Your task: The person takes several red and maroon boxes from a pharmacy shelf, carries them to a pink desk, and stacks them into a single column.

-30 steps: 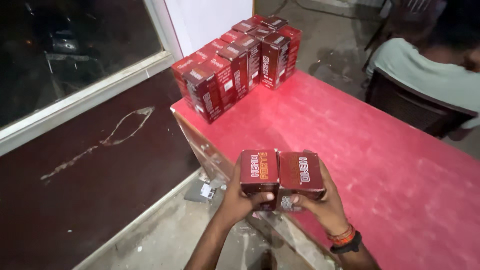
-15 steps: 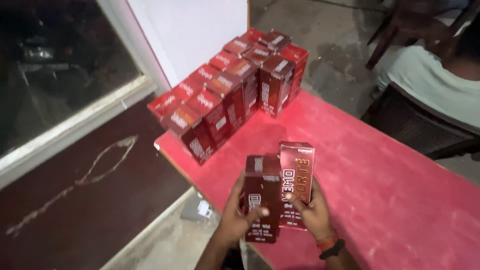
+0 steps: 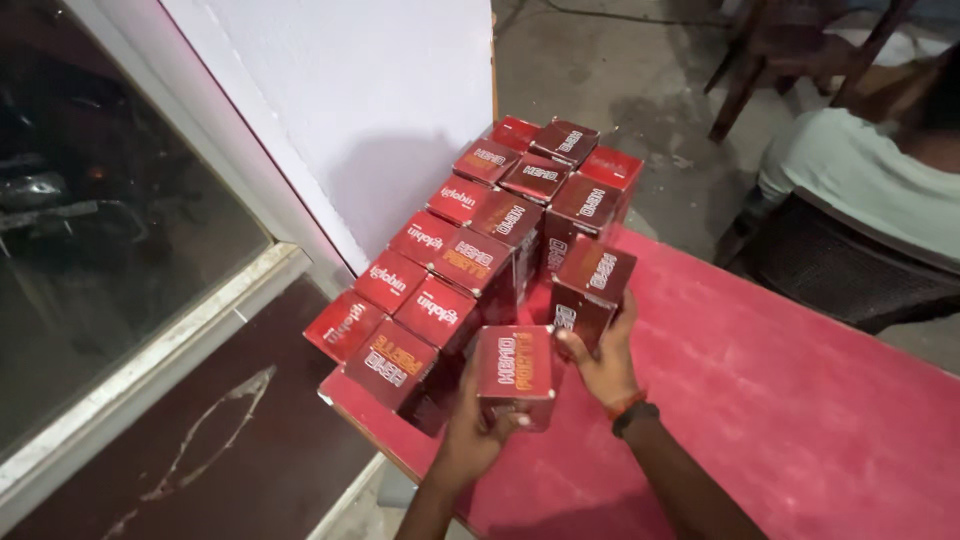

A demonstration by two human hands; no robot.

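— At the table's near corner: left hand (image 3: 470, 425) clasping a red carton (image 3: 515, 372), right hand (image 3: 600, 362) gripping a second carton (image 3: 590, 285). Both upright now, pressed beside the stacked cartons (image 3: 480, 240).
— Different from a moment ago?
— Yes: held flat above the red table (image 3: 800, 420) then, well short of the stack. Now joining its front row.

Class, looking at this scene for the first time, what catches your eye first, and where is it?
A block of dark red cartons stands at the red table's corner beside the white wall. In front, the left hand grips one carton and the right hand another, beside the block.
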